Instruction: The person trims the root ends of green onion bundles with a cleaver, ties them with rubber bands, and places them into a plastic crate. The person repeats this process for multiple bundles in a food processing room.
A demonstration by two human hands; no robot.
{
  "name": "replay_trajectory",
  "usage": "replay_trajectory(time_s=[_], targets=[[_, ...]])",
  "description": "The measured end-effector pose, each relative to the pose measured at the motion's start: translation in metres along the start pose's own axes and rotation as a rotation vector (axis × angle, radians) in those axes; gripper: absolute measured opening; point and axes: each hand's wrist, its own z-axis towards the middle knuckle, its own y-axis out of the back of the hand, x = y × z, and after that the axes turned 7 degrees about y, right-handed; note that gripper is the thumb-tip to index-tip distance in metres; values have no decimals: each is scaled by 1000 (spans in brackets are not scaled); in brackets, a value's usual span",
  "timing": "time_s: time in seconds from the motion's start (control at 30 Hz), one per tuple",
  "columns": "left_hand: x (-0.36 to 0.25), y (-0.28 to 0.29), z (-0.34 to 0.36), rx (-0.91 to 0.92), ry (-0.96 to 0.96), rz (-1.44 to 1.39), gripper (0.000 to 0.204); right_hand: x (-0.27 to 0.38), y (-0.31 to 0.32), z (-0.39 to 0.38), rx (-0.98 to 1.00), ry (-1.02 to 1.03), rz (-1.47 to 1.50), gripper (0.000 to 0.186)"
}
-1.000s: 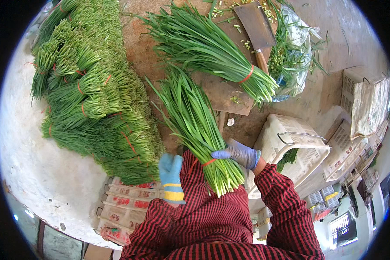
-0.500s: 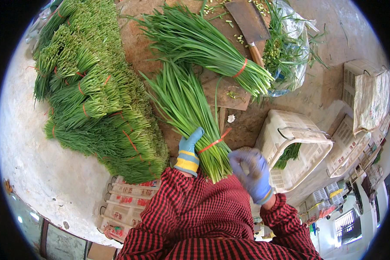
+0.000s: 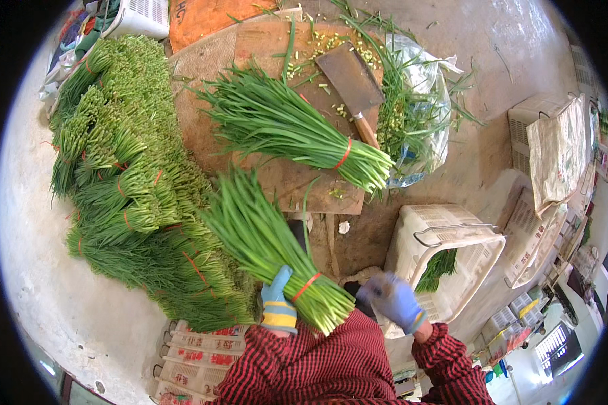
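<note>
Green leaves in a bunch (image 3: 260, 236) with a red band (image 3: 305, 287) sit in the left hand (image 3: 275, 302), which grips them beside the band, with the leaf tips up past it. Near the pale ends, the right hand (image 3: 393, 300) is blurry, so I cannot tell if it holds anything. Left of the left hand is a big leafy pile (image 3: 135, 202); ahead of both hands another bunch (image 3: 284, 128) and a knife (image 3: 350, 79) lie on a board (image 3: 267, 40), and a white crate (image 3: 404, 243) stands just past the right hand.

Two hands (image 3: 278, 305) (image 3: 396, 302), one cleaver (image 3: 350, 77), two separate bunches (image 3: 263, 236) (image 3: 284, 121) (plus one heap (image 3: 138, 182))
</note>
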Motion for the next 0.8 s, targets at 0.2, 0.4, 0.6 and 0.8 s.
replay_trajectory(time_s=[0.2,0.4,0.6,0.8], targets=[[-12,29,4,138,13,-149,42,-36,55,115,-389,-1,-381,97],[-25,30,9,170,26,-148,39,-30,56,251,-152,-98,-493,108],[-34,33,10,300,67,-111,41,18,61,167,-247,-8,-490,107],[-31,-3,11,352,25,186,45,11,-2,104,190,-247,422,110]])
